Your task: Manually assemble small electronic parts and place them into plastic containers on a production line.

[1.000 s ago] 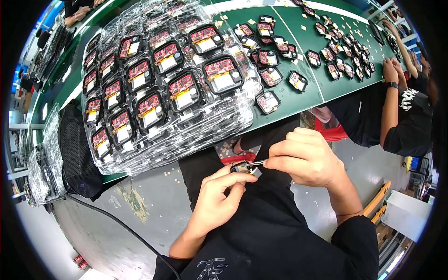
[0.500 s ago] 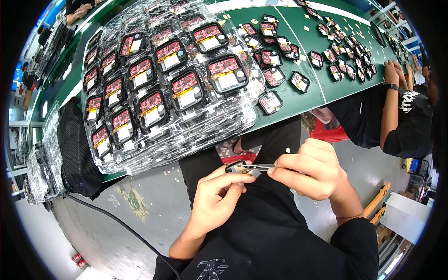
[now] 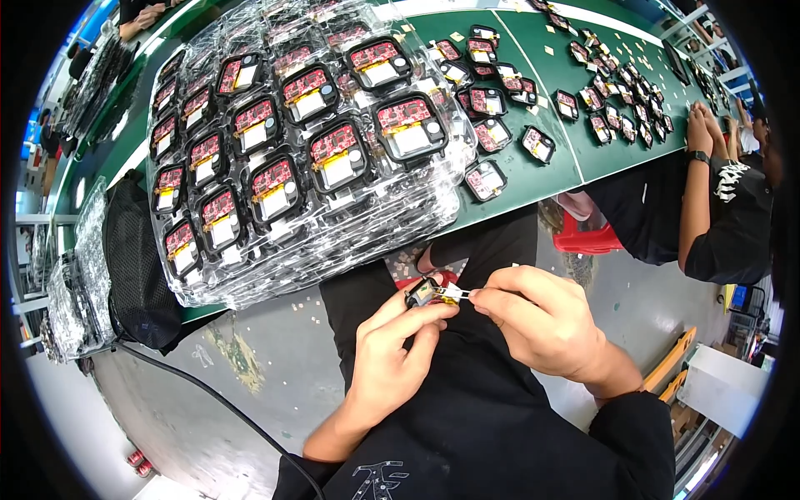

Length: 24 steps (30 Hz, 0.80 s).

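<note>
Over my lap, my left hand (image 3: 392, 354) grips a small black device housing (image 3: 420, 292) between thumb and fingers. A white and yellow part shows at the housing's right side, just above my left fingertips. My right hand (image 3: 546, 321) pinches metal tweezers (image 3: 454, 292), whose tips reach into the housing. Whether the tips grasp anything is too small to tell. Beyond my hands, a stack of clear plastic trays (image 3: 333, 271) holds rows of black housings with red circuit boards, yellow strips and white blocks, such as this housing (image 3: 410, 125).
Loose housings (image 3: 486, 181) and small pale scraps lie across the green table (image 3: 517, 196). A black mesh bag (image 3: 137, 267) is left of the trays, with a black cable (image 3: 217, 400) running toward me. A co-worker's arm (image 3: 696, 200) rests at the table on the right.
My right hand has dropped slightly and moved inward, with the tweezers now at a different angle. The housing in my left hand has tilted, showing more of its inside.
</note>
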Tool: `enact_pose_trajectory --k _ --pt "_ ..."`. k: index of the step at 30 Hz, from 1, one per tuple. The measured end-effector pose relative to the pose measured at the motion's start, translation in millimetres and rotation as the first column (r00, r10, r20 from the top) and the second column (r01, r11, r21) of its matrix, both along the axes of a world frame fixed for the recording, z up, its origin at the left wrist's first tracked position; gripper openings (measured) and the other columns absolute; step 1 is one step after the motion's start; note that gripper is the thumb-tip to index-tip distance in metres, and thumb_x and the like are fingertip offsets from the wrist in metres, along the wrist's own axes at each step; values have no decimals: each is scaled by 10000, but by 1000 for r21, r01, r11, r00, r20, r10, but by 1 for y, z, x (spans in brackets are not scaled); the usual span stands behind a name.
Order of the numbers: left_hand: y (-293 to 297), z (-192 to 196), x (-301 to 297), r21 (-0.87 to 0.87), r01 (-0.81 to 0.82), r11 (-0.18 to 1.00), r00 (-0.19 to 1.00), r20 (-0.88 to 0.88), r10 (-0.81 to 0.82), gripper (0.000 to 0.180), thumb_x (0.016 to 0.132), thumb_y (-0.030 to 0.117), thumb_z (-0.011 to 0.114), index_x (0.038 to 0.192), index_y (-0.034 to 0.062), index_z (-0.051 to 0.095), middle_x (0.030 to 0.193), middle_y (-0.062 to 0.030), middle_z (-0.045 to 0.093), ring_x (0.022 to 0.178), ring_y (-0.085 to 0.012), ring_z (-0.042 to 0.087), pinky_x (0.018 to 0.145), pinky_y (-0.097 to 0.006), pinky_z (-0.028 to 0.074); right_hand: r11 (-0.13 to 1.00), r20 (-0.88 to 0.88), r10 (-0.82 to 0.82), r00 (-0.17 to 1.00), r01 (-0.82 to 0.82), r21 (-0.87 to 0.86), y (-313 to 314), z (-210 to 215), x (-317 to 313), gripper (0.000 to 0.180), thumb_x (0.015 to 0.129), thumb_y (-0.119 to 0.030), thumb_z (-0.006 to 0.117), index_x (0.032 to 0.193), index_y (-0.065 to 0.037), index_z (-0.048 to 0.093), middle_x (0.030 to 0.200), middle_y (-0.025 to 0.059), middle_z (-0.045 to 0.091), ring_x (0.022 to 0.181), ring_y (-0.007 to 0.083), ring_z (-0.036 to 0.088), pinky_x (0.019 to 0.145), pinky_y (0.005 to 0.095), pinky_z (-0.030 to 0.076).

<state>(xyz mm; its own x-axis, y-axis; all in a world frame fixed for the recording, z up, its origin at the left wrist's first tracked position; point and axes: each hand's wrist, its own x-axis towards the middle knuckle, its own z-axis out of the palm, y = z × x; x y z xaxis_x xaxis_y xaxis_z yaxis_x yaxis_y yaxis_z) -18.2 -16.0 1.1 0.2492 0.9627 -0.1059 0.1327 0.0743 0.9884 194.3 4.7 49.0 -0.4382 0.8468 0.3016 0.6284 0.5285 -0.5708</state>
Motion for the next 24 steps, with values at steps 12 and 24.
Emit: enact_pose_trajectory --k 12,24 --pt "-1 -2 9 32 -52 998 998 -26 53 220 963 -120 619 1123 -48 752 1289 -175 684 905 -163 730 715 -243 592 984 27 -129 991 124 127 -15 -6 -17 299 718 49 782 1012 26 738 947 126 682 735 244 702 613 321 583" --pt "-2 -5 6 99 -50 994 996 -64 56 198 968 -103 636 1117 -48 755 1306 -213 679 903 -177 741 733 -257 599 987 -115 -143 983 134 -86 -6 -11 -9 274 787 69 787 1040 -15 725 952 94 679 777 254 716 653 344 597"
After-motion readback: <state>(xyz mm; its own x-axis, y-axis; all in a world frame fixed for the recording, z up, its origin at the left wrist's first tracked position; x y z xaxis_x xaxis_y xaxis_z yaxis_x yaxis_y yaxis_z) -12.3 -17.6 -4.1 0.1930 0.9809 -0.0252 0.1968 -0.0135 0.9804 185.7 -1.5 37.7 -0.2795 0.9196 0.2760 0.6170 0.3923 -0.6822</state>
